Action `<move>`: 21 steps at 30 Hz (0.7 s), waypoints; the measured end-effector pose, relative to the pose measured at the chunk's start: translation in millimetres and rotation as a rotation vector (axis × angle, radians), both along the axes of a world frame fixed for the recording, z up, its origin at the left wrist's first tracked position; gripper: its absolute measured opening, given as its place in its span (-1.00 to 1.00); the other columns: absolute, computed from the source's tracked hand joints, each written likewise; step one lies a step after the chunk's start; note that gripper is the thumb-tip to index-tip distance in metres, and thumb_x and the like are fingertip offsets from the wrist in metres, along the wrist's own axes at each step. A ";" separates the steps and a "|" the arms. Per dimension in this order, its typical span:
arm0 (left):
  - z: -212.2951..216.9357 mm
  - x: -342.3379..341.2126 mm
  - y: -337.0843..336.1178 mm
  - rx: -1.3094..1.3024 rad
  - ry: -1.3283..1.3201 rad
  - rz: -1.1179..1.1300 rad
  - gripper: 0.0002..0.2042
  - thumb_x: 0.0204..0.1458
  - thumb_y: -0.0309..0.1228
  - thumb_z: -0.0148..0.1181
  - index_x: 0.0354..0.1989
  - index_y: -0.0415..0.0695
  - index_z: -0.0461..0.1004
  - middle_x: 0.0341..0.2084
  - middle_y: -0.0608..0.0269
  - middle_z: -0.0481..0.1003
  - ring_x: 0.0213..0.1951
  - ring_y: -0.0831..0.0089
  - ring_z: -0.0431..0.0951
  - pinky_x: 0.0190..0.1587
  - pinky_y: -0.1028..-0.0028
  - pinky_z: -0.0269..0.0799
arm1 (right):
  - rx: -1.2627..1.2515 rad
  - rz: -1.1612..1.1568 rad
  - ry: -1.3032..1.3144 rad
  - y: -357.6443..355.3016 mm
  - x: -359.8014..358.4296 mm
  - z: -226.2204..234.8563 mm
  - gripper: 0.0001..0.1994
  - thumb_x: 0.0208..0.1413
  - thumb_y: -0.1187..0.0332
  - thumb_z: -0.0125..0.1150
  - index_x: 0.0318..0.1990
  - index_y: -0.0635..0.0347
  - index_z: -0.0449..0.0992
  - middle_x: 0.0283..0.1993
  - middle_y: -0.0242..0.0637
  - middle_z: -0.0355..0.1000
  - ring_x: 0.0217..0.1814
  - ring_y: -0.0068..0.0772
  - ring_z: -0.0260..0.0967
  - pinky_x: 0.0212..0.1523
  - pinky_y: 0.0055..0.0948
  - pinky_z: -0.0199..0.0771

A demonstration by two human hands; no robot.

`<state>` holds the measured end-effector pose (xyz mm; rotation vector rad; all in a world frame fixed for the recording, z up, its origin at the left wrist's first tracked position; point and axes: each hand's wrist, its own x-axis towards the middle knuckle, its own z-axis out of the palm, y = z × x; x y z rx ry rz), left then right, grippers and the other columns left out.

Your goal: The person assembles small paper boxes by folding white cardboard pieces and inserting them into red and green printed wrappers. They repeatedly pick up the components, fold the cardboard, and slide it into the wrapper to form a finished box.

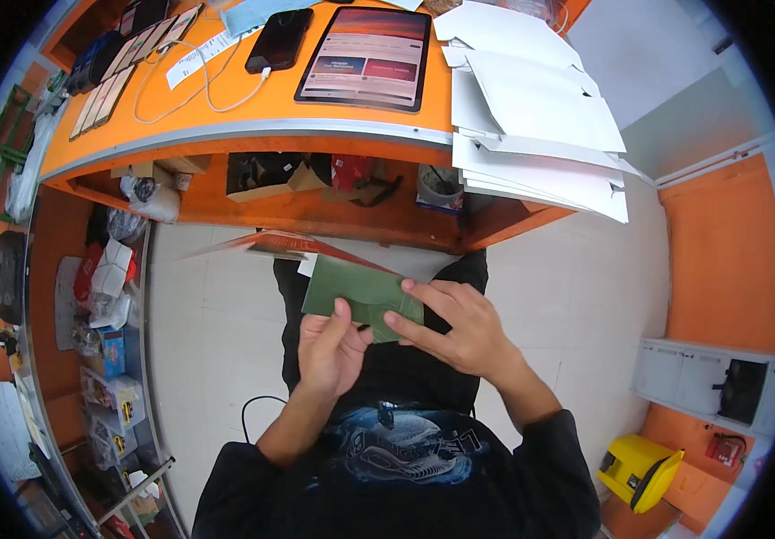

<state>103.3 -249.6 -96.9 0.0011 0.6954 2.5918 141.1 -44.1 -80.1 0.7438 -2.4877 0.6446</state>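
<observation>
Both hands are on a green card sheet (349, 286) with a fold or flap at its lower right, in front of my lap. My left hand (332, 351) is closed on its lower edge, thumb on the green face and fingers underneath. My right hand (464, 328) grips the right end, with thumb and fingertips on the surface. Beyond the green part, a thin orange-red sheet (293, 241) stretches up and to the left, blurred at its far end. Whether it is joined to the green card, I cannot tell. A small white tab (307, 264) shows at the card's left corner.
Ahead stands an orange desk (253, 135) with a tablet (365, 58), a black phone (280, 40) on a white cable, and a stack of white card sheets (540, 108) overhanging its right side. Boxes (271, 178) sit on its lower shelf. Cluttered shelving (109, 359) is at left, a yellow bin (641, 472) at right.
</observation>
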 end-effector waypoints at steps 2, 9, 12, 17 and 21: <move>-0.5 7.8 7.7 -0.029 -0.015 0.031 -0.72 0.37 -0.40 -0.11 0.11 -0.27 0.42 0.04 0.03 0.51 0.07 0.19 0.55 0.10 0.15 0.55 | -0.101 -0.049 0.018 -10.6 -1.3 -12.0 -0.57 -0.06 0.27 0.35 0.06 -0.14 0.60 0.22 -0.17 0.39 -0.13 -0.25 0.44 -0.22 -0.36 0.46; -16.2 13.5 5.5 -0.166 0.055 0.086 -0.76 0.33 -0.42 0.01 0.03 -0.30 0.48 -0.02 0.07 0.54 -0.01 0.36 0.58 0.03 0.36 0.54 | -0.460 -0.265 -0.084 -48.3 4.4 -36.1 -0.63 -0.17 0.35 0.49 -0.09 -0.10 0.69 0.21 -0.17 0.39 0.01 -0.16 0.35 -0.18 -0.38 0.41; -12.8 16.9 -8.0 -0.620 0.221 -0.016 -0.81 0.26 -0.54 0.10 -0.01 -0.31 0.50 -0.07 0.14 0.56 -0.03 0.48 0.56 0.00 0.49 0.49 | -0.540 -0.277 -0.222 -55.9 -2.5 -30.6 -0.69 -0.23 0.35 0.55 -0.21 -0.09 0.72 0.17 -0.19 0.40 0.15 -0.09 0.23 -0.04 -0.30 0.36; -19.6 31.2 -17.2 -0.943 0.358 0.373 -0.86 0.18 -0.46 0.23 -0.18 -0.27 0.59 -0.36 0.24 0.61 -0.35 0.58 0.54 -0.28 0.50 0.46 | -0.614 0.126 -0.381 -70.5 -47.5 13.5 -0.61 -0.17 0.34 0.47 -0.12 0.17 0.59 0.14 -0.12 0.40 0.27 0.01 0.22 0.25 -0.11 0.24; -43.9 41.3 -29.8 -1.040 0.513 0.676 -0.92 0.11 -0.54 0.18 -0.28 -0.29 0.54 -0.11 -0.01 0.54 -0.04 0.06 0.54 -0.03 0.24 0.46 | -0.360 0.511 -0.202 -131.1 -78.9 38.7 -0.64 -0.08 0.37 0.41 -0.12 0.33 0.55 0.10 -0.04 0.38 0.19 0.00 0.32 0.21 -0.11 0.32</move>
